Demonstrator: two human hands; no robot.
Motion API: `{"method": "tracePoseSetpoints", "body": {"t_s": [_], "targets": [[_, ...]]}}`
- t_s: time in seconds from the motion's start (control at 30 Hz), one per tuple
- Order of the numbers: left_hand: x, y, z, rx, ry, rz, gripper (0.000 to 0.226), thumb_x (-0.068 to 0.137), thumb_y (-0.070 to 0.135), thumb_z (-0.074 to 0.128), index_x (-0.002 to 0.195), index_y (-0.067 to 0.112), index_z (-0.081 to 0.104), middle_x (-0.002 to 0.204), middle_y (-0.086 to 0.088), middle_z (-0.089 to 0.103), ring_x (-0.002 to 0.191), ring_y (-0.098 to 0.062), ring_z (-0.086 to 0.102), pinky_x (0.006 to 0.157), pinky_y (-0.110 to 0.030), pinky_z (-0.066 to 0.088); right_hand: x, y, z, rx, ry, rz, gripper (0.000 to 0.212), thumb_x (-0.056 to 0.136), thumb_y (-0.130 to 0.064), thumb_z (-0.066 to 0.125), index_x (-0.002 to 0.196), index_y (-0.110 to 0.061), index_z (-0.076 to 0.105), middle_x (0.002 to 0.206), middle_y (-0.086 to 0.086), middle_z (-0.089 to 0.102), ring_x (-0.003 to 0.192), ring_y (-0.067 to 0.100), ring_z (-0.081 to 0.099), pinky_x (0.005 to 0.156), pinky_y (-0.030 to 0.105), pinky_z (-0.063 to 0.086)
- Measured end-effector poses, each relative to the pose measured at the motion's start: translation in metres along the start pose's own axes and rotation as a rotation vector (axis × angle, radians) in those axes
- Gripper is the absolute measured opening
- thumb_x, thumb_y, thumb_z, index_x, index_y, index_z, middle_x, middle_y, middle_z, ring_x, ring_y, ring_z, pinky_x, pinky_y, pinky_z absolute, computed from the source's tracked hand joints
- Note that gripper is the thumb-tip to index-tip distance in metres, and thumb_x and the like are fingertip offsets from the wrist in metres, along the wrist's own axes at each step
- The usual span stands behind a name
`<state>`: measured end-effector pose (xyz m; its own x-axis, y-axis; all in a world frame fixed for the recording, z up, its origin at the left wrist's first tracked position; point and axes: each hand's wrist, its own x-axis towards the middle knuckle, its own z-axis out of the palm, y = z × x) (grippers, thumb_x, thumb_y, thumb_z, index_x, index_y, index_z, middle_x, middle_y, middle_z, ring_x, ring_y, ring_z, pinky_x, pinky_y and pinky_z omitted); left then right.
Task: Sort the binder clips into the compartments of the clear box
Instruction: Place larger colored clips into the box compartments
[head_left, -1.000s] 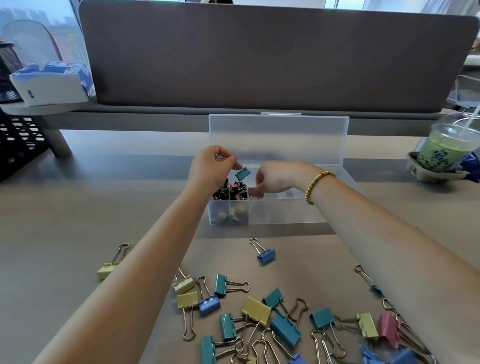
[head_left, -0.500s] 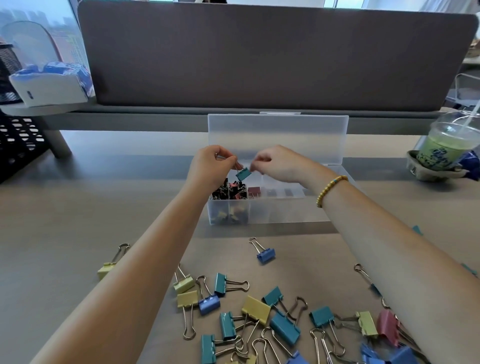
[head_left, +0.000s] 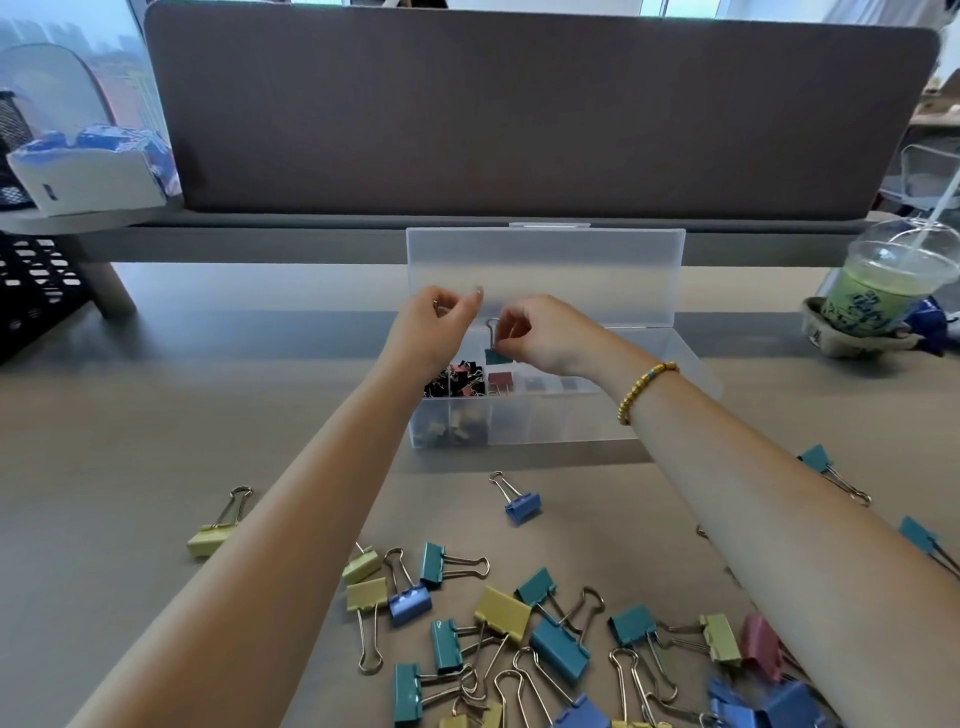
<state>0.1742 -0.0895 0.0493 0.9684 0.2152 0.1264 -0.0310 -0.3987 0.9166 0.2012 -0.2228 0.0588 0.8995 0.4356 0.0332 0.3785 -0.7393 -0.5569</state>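
Note:
The clear box (head_left: 545, 428) stands open in the middle of the desk, its lid (head_left: 545, 270) upright behind it. Its leftmost compartment holds several small black, pink and yellow clips (head_left: 457, 382); the one beside it holds a pink clip (head_left: 500, 382). My right hand (head_left: 545, 338) pinches the wire handle of a small teal clip (head_left: 497, 356), which hangs over the box's left part. My left hand (head_left: 436, 325) hovers just left of it, thumb and forefinger apart, holding nothing that I can see. Several larger loose clips (head_left: 519, 634) in teal, blue, yellow and pink lie on the desk in front.
A lone yellow clip (head_left: 218, 525) lies at the left and a blue clip (head_left: 522, 505) sits just before the box. An iced green drink (head_left: 878, 280) stands at the right. A grey divider panel (head_left: 519, 104) closes the back; a black mesh basket (head_left: 31, 280) is far left.
The teal clip passed from my left hand to my right. My right hand rose out of the box and took the clip's handle; my left fingers let go.

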Motion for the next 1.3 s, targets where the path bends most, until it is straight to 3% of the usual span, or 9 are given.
{"method": "tracePoseSetpoints", "body": {"t_s": [0.13,0.27,0.43,0.53,0.7,0.83,0.93,1.13,1.3], "targets": [[0.006,0.0,0.0,-0.149,-0.029,-0.176,0.026,0.094,0.017,0.027,0.109,0.006,0.046,0.072,-0.004,0.037,0.056,-0.015,0.036,0.051,-0.027,0.031,0.004,0.009,0.006,-0.454,0.105,-0.06,0.008,0.09,-0.014,0.053,0.088,-0.018,0.06,0.101,0.006,0.062,0.095,0.026,0.054,0.068,0.028,0.037],[0.003,0.003,0.001,-0.194,-0.045,-0.125,0.031,0.101,0.016,0.022,0.106,0.004,0.05,0.073,-0.002,0.044,0.06,-0.012,0.043,0.051,-0.024,0.039,0.008,0.006,0.014,-0.805,0.137,-0.146,0.015,0.091,-0.011,0.054,0.095,-0.011,0.069,0.098,0.009,0.063,0.094,0.029,0.058,0.065,0.03,0.041],[0.0,-0.005,-0.003,0.139,0.091,0.05,0.047,0.102,0.032,0.021,0.111,0.01,0.061,0.099,-0.01,0.059,0.095,-0.026,0.056,0.086,-0.037,0.046,0.011,-0.003,0.019,-1.047,0.049,-0.214,0.011,0.092,-0.015,0.054,0.091,-0.012,0.065,0.1,0.007,0.064,0.096,0.026,0.058,0.072,0.03,0.043],[-0.001,-0.003,-0.007,0.127,0.117,0.072,0.044,0.102,0.031,0.026,0.105,0.008,0.063,0.089,-0.004,0.055,0.085,-0.021,0.052,0.078,-0.032,0.043,0.012,-0.004,0.013,-0.993,-0.059,-0.164,0.02,0.093,-0.026,0.055,0.08,-0.012,0.06,0.098,0.007,0.064,0.095,0.027,0.057,0.071,0.029,0.04],[0.001,-0.005,-0.007,0.079,0.079,0.077,0.026,0.097,0.021,0.044,0.077,0.014,0.059,0.07,0.003,0.059,0.056,-0.008,0.043,0.059,-0.025,0.04,0.011,-0.001,-0.006,-0.457,-0.196,-0.006,0.034,0.091,-0.033,0.058,0.114,-0.009,0.066,0.116,0.006,0.066,0.103,0.023,0.059,0.089,0.031,0.047],[-0.001,-0.004,-0.003,-0.013,0.023,0.012,0.006,0.095,0.014,0.049,0.094,0.009,0.052,0.077,0.005,0.064,0.057,-0.003,0.051,0.047,-0.011,0.041,-0.005,0.0,-0.02,0.072,-0.101,0.021,0.027,0.1,-0.027,0.04,0.104,-0.015,0.064,0.094,-0.004,0.066,0.082,0.009,0.055,0.065,0.02,0.041],[-0.004,-0.001,-0.001,-0.012,-0.016,0.021,0.005,0.094,0.014,0.052,0.09,0.011,0.052,0.081,0.001,0.065,0.061,0.0,0.054,0.054,-0.01,0.046,-0.011,0.004,-0.015,0.314,-0.058,0.042,0.021,0.099,-0.027,0.044,0.093,-0.018,0.061,0.082,-0.007,0.066,0.073,0.006,0.053,0.061,0.022,0.04],[-0.006,-0.007,-0.004,0.165,0.041,0.115,0.016,0.092,0.019,0.053,0.099,0.009,0.063,0.087,0.002,0.059,0.081,-0.014,0.052,0.077,-0.027,0.044,-0.012,0.013,-0.018,0.224,-0.014,0.013,0.008,0.091,-0.023,0.06,0.092,-0.015,0.062,0.075,-0.006,0.057,0.071,0.009,0.049,0.057,0.016,0.04],[-0.011,-0.016,-0.016,0.106,0.167,0.146,0.018,0.094,0.014,0.043,0.095,0.014,0.061,0.094,-0.001,0.061,0.073,-0.013,0.049,0.068,-0.027,0.04,-0.015,0.003,-0.023,-0.445,-0.15,-0.061,0.011,0.086,-0.027,0.066,0.085,-0.019,0.059,0.074,-0.006,0.049,0.078,0.019,0.047,0.055,0.025,0.033]]}}
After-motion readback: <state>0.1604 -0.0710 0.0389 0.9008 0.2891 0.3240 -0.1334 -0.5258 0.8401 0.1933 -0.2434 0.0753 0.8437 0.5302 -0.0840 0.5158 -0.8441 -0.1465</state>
